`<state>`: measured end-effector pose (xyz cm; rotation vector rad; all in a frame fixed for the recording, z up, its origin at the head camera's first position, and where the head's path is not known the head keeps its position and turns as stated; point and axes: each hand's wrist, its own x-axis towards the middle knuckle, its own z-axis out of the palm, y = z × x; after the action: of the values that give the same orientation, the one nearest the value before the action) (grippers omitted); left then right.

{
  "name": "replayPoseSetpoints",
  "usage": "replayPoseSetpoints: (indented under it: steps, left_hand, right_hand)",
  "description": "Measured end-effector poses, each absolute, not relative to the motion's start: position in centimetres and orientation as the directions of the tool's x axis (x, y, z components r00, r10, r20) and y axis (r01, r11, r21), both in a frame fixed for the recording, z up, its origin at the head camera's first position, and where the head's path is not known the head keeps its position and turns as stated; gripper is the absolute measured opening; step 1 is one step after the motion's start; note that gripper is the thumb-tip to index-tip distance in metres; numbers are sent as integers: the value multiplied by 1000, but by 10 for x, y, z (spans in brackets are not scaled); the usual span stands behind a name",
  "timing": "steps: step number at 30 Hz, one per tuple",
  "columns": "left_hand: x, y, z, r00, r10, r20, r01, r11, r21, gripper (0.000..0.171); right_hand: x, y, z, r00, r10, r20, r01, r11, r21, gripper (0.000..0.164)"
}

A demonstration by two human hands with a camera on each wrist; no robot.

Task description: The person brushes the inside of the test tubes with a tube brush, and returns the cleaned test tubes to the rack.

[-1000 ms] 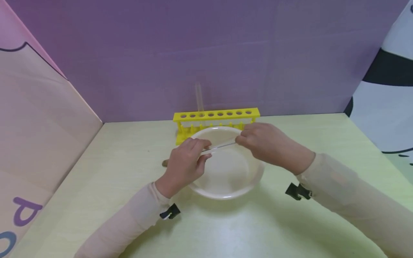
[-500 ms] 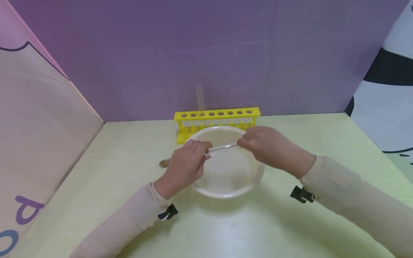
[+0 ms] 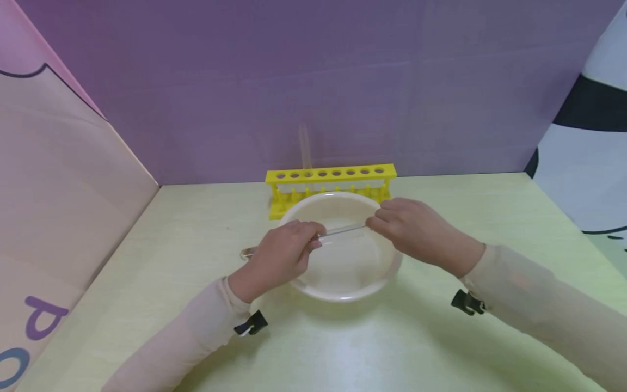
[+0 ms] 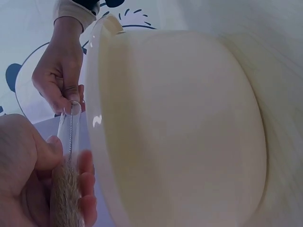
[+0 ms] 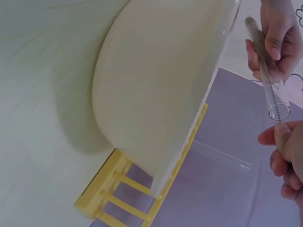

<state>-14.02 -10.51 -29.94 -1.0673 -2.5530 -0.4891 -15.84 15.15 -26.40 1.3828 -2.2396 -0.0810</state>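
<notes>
My left hand point(image 3: 276, 256) grips a clear glass test tube point(image 5: 271, 97) lying nearly level above a cream basin point(image 3: 343, 294). Inside the tube is a test tube brush point(image 4: 66, 189); its brown bristles show between the left fingers. The brush's twisted wire stem runs out through the tube's mouth. My right hand point(image 3: 416, 231) pinches that stem between thumb and forefinger, close to the rim. The rounded end of the tube sticks out to the left of my left hand. How much water the basin holds, if any, cannot be told.
Behind the basin stands a yellow test tube rack point(image 3: 333, 173), partly hidden by the basin's rim. Another clear test tube point(image 3: 305, 147) stands upright in it. A purple backdrop point(image 3: 294, 65) rises at the back of the pale table point(image 3: 196, 228).
Both hands have come slightly nearer the person, and the right hand has shifted a little right. At the tube's closed end, the brown bristles seen earlier have given way to clear glass.
</notes>
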Motion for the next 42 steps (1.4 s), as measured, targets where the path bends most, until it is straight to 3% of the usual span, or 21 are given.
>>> replayPoseSetpoints:
  steps: [14,21,29,31,35,39,42]
  left_hand:
    - [-143,-106,-296,-716,662,222,688,615,385,16]
    - [-144,-108,-295,-718,678,157,672,616,412,18]
    - [-145,-111,-292,-713,694,98,626,568,535,17]
    - [-145,-111,-291,-708,700,88,613,549,568,17]
    - [-146,-113,-291,-700,711,62,579,515,632,18]
    - [-148,-114,-292,-696,717,36,544,495,678,19]
    - [-148,-116,-292,-690,723,21,527,482,700,19]
  right_hand:
    - [-160,165,-276,-240,-859,453,-838,419,350,43]
    - [-160,170,-280,-196,-854,481,-835,403,376,45]
    - [-162,178,-284,-138,-859,493,-841,365,400,48]
    - [-162,180,-285,-131,-859,495,-843,360,401,46]
    - [-163,184,-286,-108,-858,502,-836,352,421,20]
    - [-164,186,-287,-74,-851,520,-826,344,446,44]
    - [-164,188,-286,-55,-845,532,-820,342,459,47]
